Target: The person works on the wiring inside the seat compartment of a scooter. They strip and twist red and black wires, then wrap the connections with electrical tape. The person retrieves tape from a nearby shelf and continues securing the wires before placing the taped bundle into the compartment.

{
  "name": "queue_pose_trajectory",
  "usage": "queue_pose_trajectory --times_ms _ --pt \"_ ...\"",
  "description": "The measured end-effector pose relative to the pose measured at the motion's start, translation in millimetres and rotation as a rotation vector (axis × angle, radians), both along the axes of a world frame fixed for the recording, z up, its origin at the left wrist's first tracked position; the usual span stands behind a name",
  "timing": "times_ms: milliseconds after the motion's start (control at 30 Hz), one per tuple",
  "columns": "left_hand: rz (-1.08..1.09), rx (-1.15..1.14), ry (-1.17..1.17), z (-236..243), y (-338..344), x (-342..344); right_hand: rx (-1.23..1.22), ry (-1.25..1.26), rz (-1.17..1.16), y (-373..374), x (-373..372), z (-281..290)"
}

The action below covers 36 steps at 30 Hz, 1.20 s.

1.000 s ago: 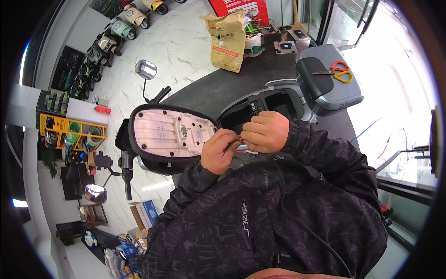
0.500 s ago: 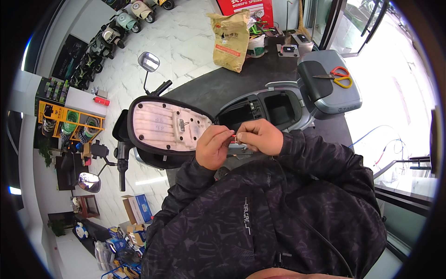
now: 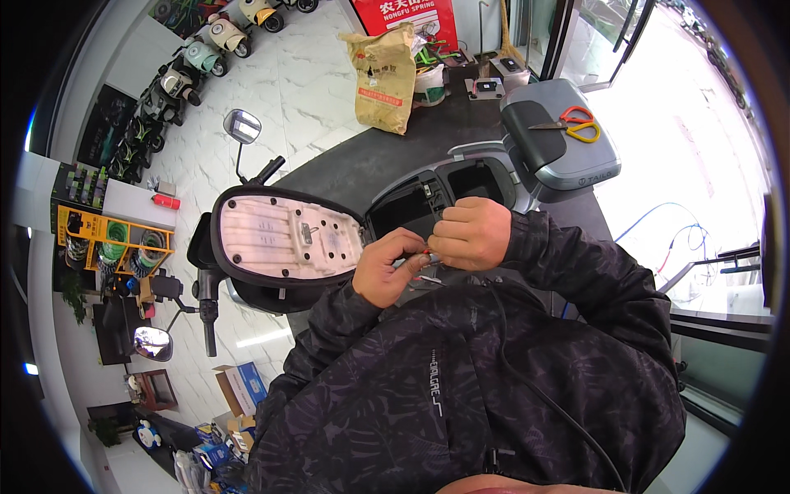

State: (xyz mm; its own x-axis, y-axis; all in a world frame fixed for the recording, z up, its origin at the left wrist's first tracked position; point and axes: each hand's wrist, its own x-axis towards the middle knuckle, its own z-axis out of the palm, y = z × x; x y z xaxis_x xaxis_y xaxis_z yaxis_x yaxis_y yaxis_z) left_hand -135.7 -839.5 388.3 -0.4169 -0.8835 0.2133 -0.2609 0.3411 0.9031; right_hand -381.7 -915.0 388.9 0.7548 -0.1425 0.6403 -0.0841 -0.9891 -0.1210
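Note:
My left hand [image 3: 388,270] and my right hand [image 3: 476,234] meet in front of my chest, both closed in a pinch. Between their fingertips shows a tiny red piece [image 3: 426,253], perhaps a bit of wire; most of it is hidden by the fingers. Just beyond my hands lies the scooter's open storage compartment [image 3: 401,206], dark inside. The scooter seat [image 3: 276,239] is flipped up to the left, its pale underside with black rubber pads facing me. Scissors [image 3: 568,125] with red and yellow handles rest on the grey top box [image 3: 568,160] at the scooter's rear.
A torn brown paper sack [image 3: 383,82] stands beyond the scooter near a red box [image 3: 411,20]. To the left are the scooter's mirrors [image 3: 243,126] and handlebar [image 3: 207,305], then a yellow rack [image 3: 115,239] of coiled goods. Cardboard boxes [image 3: 241,387] lie at lower left.
My right hand has turned, its knuckles now higher, and my left fingers have shifted around the small red piece. The whole scene has slid slightly left as the head moved.

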Motion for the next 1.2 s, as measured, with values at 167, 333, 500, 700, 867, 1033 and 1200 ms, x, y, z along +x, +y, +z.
queue_pose_trajectory --times_ms 167,333,500,700,867,1033,1200 --pt "0.073 -0.627 -0.176 -5.7 -12.7 -2.6 1.204 -0.265 0.003 31.1 16.7 -10.9" --pt "0.175 -0.766 -0.160 -8.0 -14.0 -0.9 2.001 -0.390 0.176 38.4 23.7 -6.5" --pt "0.149 -0.227 0.001 -2.5 -1.2 10.8 0.682 -0.197 -0.173 24.9 18.4 13.1" --pt "0.062 0.130 0.169 0.4 -2.2 15.4 -0.023 -0.073 -0.065 -5.6 11.2 17.3" --pt "-0.008 0.264 0.165 2.6 -7.1 19.3 0.011 -0.074 0.006 -8.5 10.1 19.7" --pt "0.120 -0.280 -0.067 -2.2 -16.7 11.7 1.580 -0.373 -0.045 19.4 37.0 2.6" --pt "0.300 -0.364 -0.193 -0.5 -27.9 16.5 1.511 -0.375 -0.114 3.7 49.0 -6.2"
